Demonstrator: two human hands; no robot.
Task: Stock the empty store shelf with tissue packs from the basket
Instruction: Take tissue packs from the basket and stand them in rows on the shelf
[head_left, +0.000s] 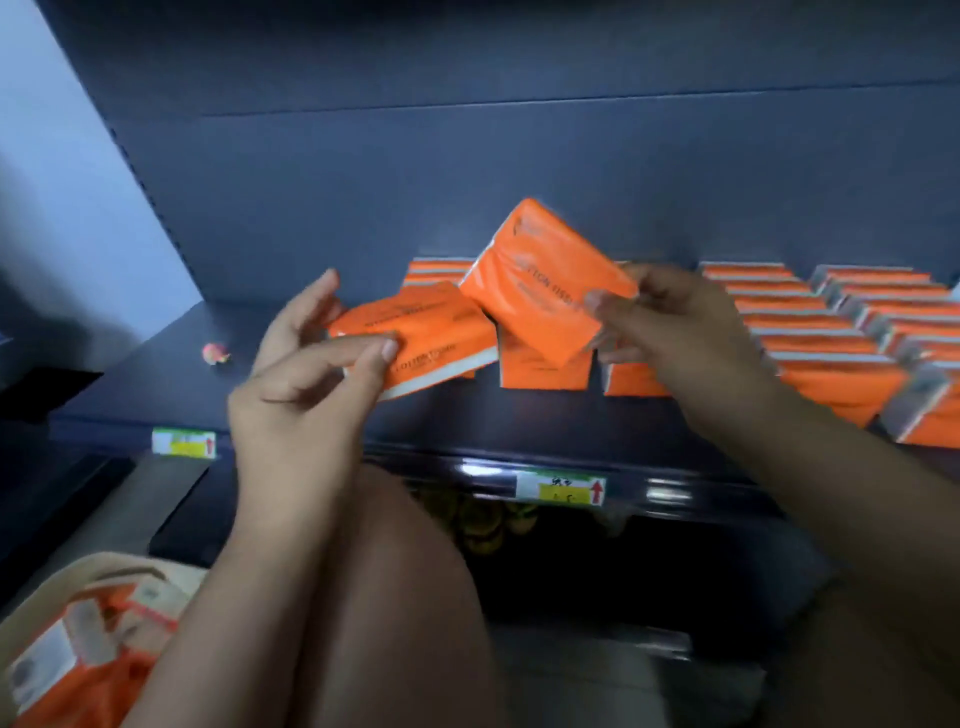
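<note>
Roughly midway: tissue pack gripped in left hand, second pack pinched in right hand, both over shelf centre. Stocked rows fill 3 o'clock side; 9 o'clock side unstocked. Basket at 7 o'clock holds more.

Orange tissue packs have dark lettering and white-grey side edges. The shelf is dark navy. 2 price tags are white-green with a yellow patch and red arrow; the basket is beige.
</note>
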